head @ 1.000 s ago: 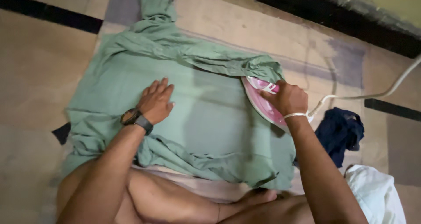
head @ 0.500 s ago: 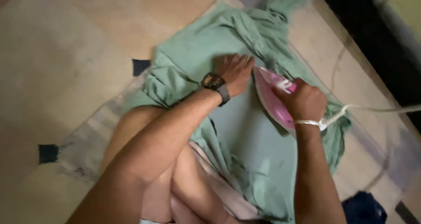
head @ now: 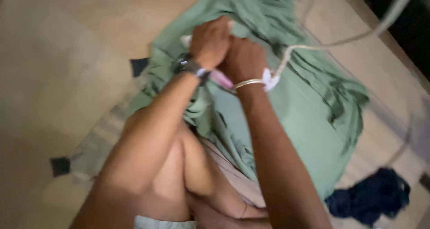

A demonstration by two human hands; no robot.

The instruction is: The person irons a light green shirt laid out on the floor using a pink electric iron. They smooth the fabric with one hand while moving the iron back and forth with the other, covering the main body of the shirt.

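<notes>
- The pink plastic clothes iron (head: 220, 78) sits on the crumpled green cotton garment (head: 286, 121), almost hidden under both hands, so only a pink sliver shows.
- The right hand (head: 244, 58) is closed round its handle, seemingly to steer it.
- The left hand (head: 210, 41), curled with a wristwatch (head: 186, 65) below, presses beside it; what it grasps I cannot tell.
- The white cord (head: 331, 43) trails away, clear of the cloth.
- A dark blue cloth (head: 369, 195) lies well apart on the tan floor (head: 67, 67).

The pink iron (head: 220, 78) sat on the green garment (head: 295, 121), mostly hidden, only a sliver showing; its white cord (head: 313, 45) trailed up and away. The garment lay spread on the floor, bunched and wrinkled at its far end, apparently smoother nearby.
</notes>
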